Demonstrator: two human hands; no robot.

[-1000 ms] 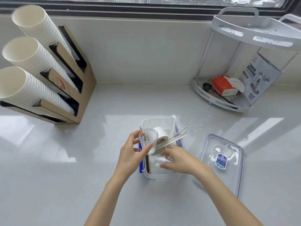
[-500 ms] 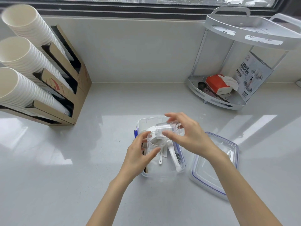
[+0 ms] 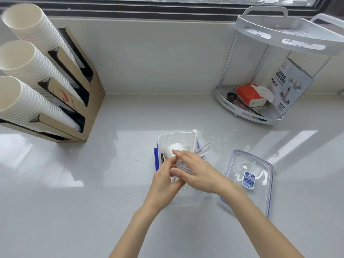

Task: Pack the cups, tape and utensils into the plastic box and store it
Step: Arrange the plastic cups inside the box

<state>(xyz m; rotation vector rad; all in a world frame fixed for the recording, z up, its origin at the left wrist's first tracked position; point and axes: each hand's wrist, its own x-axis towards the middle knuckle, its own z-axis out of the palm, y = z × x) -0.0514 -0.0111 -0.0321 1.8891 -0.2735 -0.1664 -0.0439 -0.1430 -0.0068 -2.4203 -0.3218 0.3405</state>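
Observation:
A clear plastic box (image 3: 174, 136) with blue clips stands on the white counter, front centre. Inside it a white roll of tape (image 3: 172, 150) leans at the back, and wrapped utensils (image 3: 203, 149) stick out over its right rim. Both my hands meet over the box: my left hand (image 3: 164, 180) grips clear plastic cups (image 3: 180, 167) from the left, and my right hand (image 3: 197, 171) closes over them from the right. The cups look stacked together and are mostly hidden by my fingers. The box's clear lid (image 3: 250, 180) lies flat to the right.
A cardboard holder (image 3: 78, 101) with three stacks of white paper cups (image 3: 24, 71) fills the back left. A white corner rack (image 3: 260, 108) with a red tissue pack (image 3: 248, 94) stands at the back right, under the window.
My right hand lifted a second clear cup out of the box, then brought it down onto the cup in my left hand. Both hands now clasp the cups low over the box.

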